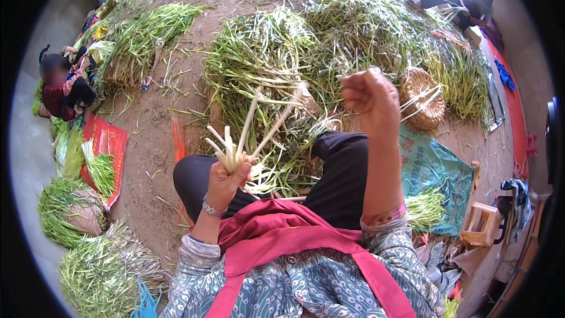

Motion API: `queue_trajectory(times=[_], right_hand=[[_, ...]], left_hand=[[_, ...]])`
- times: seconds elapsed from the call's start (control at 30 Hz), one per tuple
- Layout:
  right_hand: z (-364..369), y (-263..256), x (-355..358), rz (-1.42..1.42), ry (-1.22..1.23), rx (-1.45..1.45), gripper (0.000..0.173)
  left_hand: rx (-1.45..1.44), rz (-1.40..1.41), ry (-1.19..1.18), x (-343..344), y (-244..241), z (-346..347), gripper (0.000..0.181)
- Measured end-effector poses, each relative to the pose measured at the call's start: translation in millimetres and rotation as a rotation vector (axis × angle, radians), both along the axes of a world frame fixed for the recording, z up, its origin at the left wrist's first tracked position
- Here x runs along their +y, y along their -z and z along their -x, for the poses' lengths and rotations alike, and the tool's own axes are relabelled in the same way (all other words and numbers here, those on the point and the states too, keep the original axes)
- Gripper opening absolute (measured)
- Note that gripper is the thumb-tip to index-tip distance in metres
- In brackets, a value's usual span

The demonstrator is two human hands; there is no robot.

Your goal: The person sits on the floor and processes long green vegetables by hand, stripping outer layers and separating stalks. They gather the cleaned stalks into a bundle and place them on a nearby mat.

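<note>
My left hand [228, 177] is closed around a small bunch of pale plant stalks [229, 150], some short, two of them long and pointing away from me. My right hand [373, 97] is raised to the right with the fingers curled; whether it holds a stalk between the fingertips cannot be told. Beyond both hands lies a large heap of long green stalks [265, 48]. Loose pale leaves [265, 179] lie between my knees, just beyond the left hand.
A woven basket [421, 112], a teal sack [446, 176] and a wooden stool [481, 225] are on the right. A red sack [117, 141] with a green bundle [101, 172] and round bundles [53, 212] lie left. One person [62, 84] sits left; another [468, 9] bends far right.
</note>
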State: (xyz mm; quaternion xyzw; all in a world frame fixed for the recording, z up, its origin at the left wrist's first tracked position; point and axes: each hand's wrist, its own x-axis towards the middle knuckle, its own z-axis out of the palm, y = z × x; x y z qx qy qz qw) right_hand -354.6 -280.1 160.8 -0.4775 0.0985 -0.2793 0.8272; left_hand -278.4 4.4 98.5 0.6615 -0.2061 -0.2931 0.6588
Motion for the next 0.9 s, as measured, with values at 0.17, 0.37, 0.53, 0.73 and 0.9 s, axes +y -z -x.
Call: queue_trajectory(times=[0.17,0.37,0.53,0.73,0.9], right_hand=[[2.6,11.0,-6.1,0.194,0.063,0.148,0.019],[-13.2,33.6,44.0,0.016,-0.293,0.224,0.035],[-25.3,37.1,52.8,-0.138,-0.212,0.132,0.022],[-29.6,33.2,63.5,-0.297,-0.28,0.081,0.017],[-27.6,39.3,59.9,-0.281,-0.403,0.057,0.016]], left_hand=[[0.008,0.04,-0.044,3.7,8.0,-0.6,0.025],[0.021,0.004,-0.014,-0.4,7.2,3.4,0.024],[-0.006,0.0,0.011,2.0,7.1,4.0,0.024],[0.031,0.035,0.001,0.7,8.5,6.5,0.02],[0.054,0.066,0.018,1.4,9.9,6.7,0.02]])
